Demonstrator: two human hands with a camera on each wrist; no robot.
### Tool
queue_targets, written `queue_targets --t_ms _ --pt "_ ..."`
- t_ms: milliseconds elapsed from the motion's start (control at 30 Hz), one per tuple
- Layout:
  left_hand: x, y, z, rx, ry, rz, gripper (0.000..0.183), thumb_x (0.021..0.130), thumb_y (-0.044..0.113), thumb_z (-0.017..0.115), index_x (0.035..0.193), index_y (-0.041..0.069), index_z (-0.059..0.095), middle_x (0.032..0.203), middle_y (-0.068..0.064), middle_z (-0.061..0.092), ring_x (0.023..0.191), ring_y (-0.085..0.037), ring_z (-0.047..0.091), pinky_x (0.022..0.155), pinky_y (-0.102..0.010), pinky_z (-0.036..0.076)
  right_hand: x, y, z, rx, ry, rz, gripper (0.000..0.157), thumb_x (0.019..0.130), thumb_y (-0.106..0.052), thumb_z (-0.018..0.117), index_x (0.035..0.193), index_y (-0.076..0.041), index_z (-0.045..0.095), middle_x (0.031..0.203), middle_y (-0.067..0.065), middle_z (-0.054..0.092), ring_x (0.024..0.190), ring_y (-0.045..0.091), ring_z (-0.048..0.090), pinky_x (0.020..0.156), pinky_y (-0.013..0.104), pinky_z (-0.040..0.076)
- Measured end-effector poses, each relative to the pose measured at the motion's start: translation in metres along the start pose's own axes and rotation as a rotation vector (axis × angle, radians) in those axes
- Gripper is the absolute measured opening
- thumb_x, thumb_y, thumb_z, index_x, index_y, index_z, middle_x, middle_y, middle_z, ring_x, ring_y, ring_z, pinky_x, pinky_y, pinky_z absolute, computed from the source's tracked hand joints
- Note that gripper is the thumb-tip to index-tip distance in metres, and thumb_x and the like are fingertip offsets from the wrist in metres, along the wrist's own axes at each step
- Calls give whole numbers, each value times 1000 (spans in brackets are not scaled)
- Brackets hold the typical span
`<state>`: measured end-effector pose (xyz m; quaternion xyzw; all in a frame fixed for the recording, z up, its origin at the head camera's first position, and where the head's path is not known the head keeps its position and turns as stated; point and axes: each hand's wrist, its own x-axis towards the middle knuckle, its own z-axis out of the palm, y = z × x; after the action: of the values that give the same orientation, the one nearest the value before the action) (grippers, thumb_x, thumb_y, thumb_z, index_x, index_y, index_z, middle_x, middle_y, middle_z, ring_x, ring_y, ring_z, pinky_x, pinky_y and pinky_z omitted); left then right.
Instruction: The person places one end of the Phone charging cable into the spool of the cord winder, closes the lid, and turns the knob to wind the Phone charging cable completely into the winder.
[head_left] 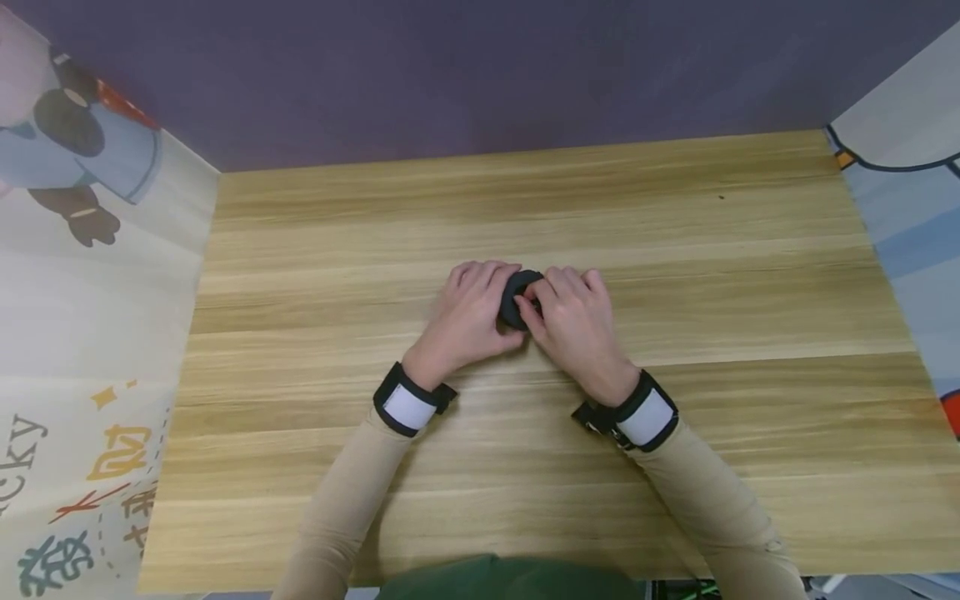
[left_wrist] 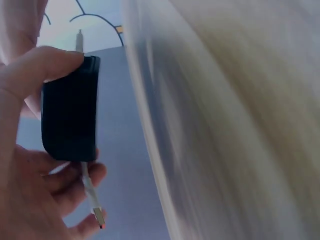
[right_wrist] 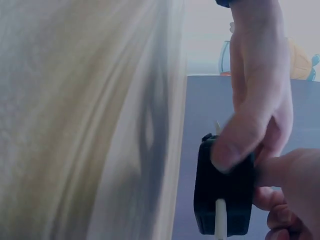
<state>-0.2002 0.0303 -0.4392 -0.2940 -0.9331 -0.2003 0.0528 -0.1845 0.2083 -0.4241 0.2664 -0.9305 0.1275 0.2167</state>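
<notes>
Near the middle of the table, both hands hold a black round cable winder (head_left: 510, 305) that looks ring-shaped from above. My left hand (head_left: 472, 312) grips its left side, with the thumb on the casing (left_wrist: 70, 112) in the left wrist view. From the right, my right hand (head_left: 576, 321) holds it, thumb and forefinger over its centre. A white cable (right_wrist: 220, 219) sticks out of the case. The left wrist view shows a metal plug (left_wrist: 99, 217) hanging below the case and another slim plug (left_wrist: 79, 40) above it. Fingers hide part of the winder.
The wood-grain table (head_left: 337, 250) reaches a dark purple panel (head_left: 487, 75) at the back. Printed sheets stand at the left (head_left: 82, 317) and right sides. A small dark speck (head_left: 722, 197) lies toward the back right.
</notes>
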Motion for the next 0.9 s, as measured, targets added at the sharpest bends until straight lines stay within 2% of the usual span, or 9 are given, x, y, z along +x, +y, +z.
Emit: queue_targets --t_ms 267,400,600,900 --pt "-1 3 2 51 17 -12 82 69 52 71 133 6 52 123 -10 55 114 -26 46 104 -47 30 -2 -1 7 -20 -1 43 27 89 -29 59 78 -5 65 73 8 58 69 25 53 61 40 35" --pt "-1 5 2 71 -20 -6 80 74 49 71 137 5 48 125 -10 57 116 -25 46 104 -44 32 -3 0 10 -27 -12 67 26 89 -28 59 77 -5 65 74 7 59 70 25 54 61 40 35" --pt "-1 7 4 32 -59 -2 69 80 35 71 135 1 49 125 -12 57 116 -24 47 100 -37 41 -5 2 16 -23 -39 104 25 89 -27 59 76 -6 65 73 7 59 69 24 54 62 40 35" --pt "0 10 6 55 -81 -4 68 77 32 74 131 -3 51 119 -13 60 111 -23 50 100 -33 41 -7 3 20 -8 -40 110 25 86 -27 63 74 -6 66 72 6 60 68 24 54 61 39 36"
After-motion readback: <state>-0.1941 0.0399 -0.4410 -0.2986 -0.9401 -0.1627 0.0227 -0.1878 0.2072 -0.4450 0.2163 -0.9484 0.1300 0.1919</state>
